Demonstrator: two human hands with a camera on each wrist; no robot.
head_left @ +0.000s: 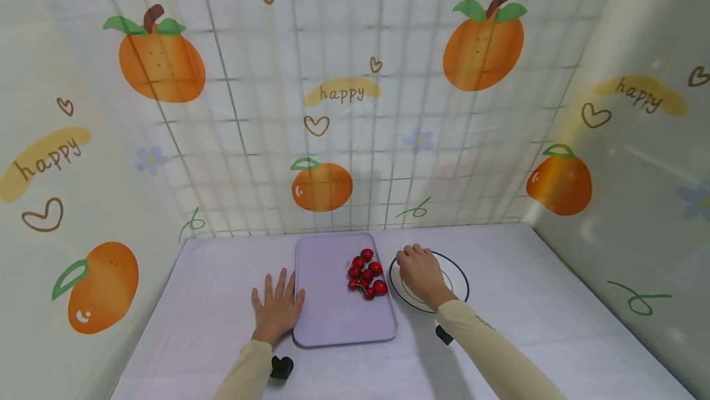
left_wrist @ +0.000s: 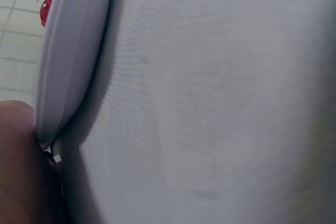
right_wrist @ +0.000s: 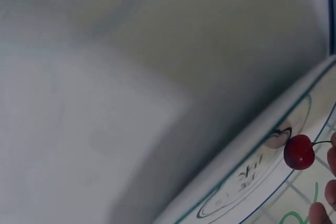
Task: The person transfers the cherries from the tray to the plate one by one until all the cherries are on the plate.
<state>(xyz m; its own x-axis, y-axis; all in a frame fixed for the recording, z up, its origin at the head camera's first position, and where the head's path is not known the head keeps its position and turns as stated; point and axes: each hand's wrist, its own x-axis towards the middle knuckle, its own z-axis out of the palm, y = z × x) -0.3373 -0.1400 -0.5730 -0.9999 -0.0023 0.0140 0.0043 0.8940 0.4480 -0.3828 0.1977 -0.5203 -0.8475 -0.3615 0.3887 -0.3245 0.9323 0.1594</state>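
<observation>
My right hand (head_left: pixel 421 273) is over a white plate (head_left: pixel 457 277) with a dark rim line. In the right wrist view, its fingertips (right_wrist: pixel 332 192) pinch the thin stem of a red cherry (right_wrist: pixel 299 152), which hangs over the plate; the hand hides this cherry in the head view. A lilac tray (head_left: pixel 324 295) lies left of the plate, with several cherries (head_left: pixel 367 275) heaped along its right side. My left hand (head_left: pixel 276 310) is spread flat at the tray's left edge, its thumb (left_wrist: pixel 17 116) against the rim.
The white-covered table (head_left: pixel 499 351) runs back to a curtain (head_left: pixel 344 36) printed with oranges, and printed side walls (head_left: pixel 627 203) flank it. Black heart-shaped pieces (head_left: pixel 281 367) show beside both wrists.
</observation>
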